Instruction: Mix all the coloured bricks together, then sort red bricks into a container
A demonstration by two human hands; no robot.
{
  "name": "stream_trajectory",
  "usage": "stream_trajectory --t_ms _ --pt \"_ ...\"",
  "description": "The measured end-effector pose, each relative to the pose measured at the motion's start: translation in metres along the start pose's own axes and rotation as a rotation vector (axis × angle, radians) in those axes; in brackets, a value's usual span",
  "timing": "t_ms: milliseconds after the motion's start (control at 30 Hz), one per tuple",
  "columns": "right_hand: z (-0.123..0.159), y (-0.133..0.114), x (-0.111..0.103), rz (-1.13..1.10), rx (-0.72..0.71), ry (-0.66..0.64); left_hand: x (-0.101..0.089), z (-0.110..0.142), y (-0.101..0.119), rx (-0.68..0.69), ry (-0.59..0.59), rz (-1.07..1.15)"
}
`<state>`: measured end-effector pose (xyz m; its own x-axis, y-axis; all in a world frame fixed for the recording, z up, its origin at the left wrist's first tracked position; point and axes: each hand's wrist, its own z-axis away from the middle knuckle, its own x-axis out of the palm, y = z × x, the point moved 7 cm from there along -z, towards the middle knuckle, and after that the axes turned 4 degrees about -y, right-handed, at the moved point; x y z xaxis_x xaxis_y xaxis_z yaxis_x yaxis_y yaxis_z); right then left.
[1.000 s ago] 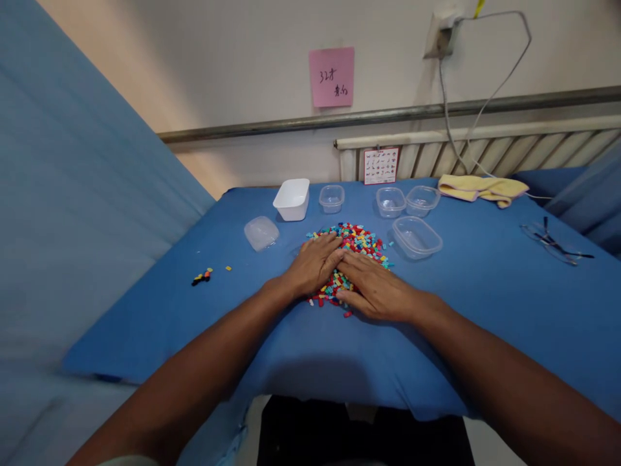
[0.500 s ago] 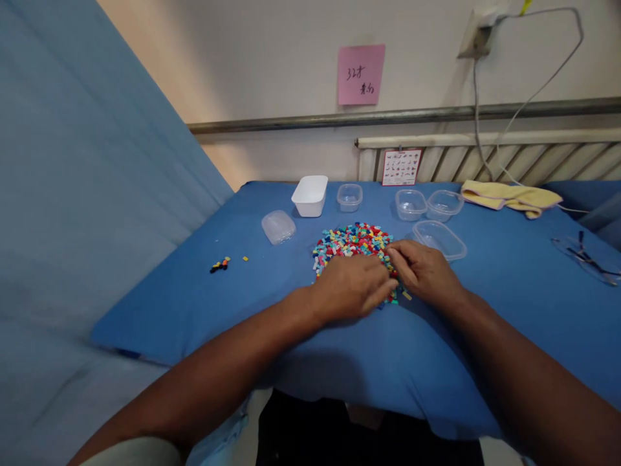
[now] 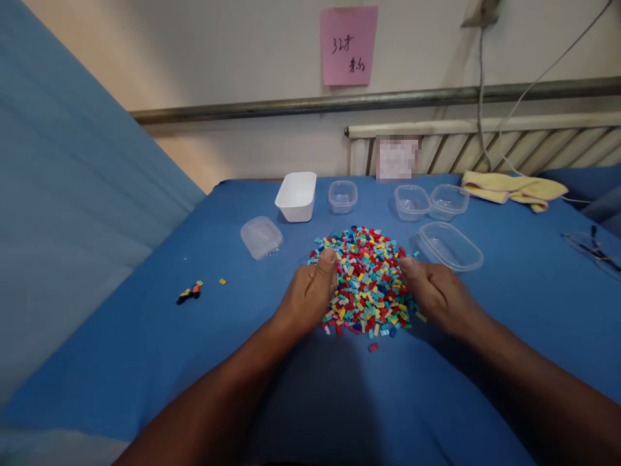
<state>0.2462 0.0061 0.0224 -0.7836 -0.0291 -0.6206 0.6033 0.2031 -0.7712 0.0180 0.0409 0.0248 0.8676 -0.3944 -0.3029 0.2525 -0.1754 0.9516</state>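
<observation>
One pile of multicoloured toy bricks now lies exposed on blue cloth: your left hand, previously across it, has withdrawn to pile's left edge; right hand stands at right edge. Pile thus bracketed from both sides. Thumbs raised, palms apparently inward. Fingers largely hidden: cannot tell how far each grip is open or whether any bricks are held.
</observation>
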Motion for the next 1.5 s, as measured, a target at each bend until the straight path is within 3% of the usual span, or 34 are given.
stream_trajectory --t_ms 267,500,767,1000,1200,1500 --pt "0.003 0.013 0.021 -0.183 0.202 -0.184 0.018 0.010 -0.002 -0.196 -0.217 0.060" --pt "0.002 0.016 0.027 -0.477 0.278 -0.251 0.018 0.009 -0.004 -0.264 -0.198 0.090" --pt "-0.001 0.018 0.027 -0.447 0.253 -0.231 0.022 0.007 -0.008 -0.266 -0.175 0.074" --pt "0.000 0.006 0.025 -0.493 0.228 -0.273 0.021 0.006 -0.004 -0.330 -0.189 0.145" --pt "0.014 -0.012 0.033 -0.758 0.299 -0.550 0.035 0.017 0.003 -0.486 -0.464 0.417" --pt "0.021 -0.020 0.044 -0.933 0.290 -0.752 0.053 0.026 0.006 -0.469 -0.732 0.528"
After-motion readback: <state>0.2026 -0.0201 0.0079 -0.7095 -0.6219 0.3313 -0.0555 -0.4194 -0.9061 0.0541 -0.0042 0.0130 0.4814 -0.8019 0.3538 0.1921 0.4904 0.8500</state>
